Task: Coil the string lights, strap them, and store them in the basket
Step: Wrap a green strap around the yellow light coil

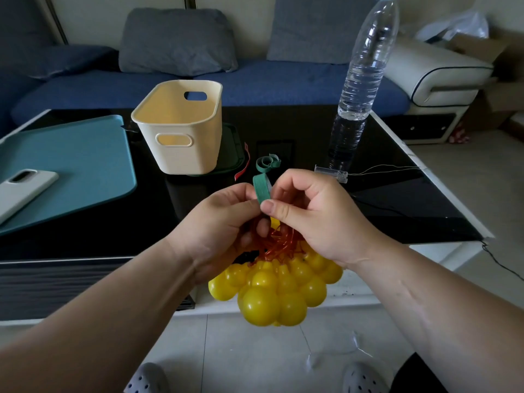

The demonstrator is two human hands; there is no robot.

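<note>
Bench (312, 131): black glossy top, white rim. Left side: teal mat (79, 171) lying flat, overhanging the left edge, with a white phone (25, 191) on it. Middle, toward the far edge: cream basket (181, 137) upright on a dark green mat (232, 154); thin red strip (244, 165) just beside that mat. Far right corner: clear water bottle (360, 89), upright. Near it, toward the right edge: small clear box (331, 174) with thin wires (382, 168) trailing right.

Blue sofa (283, 80) with grey cushions (175, 41) is sitting behind glossy black table (397, 211), pale tiled floor (255, 350) showing below.
</note>
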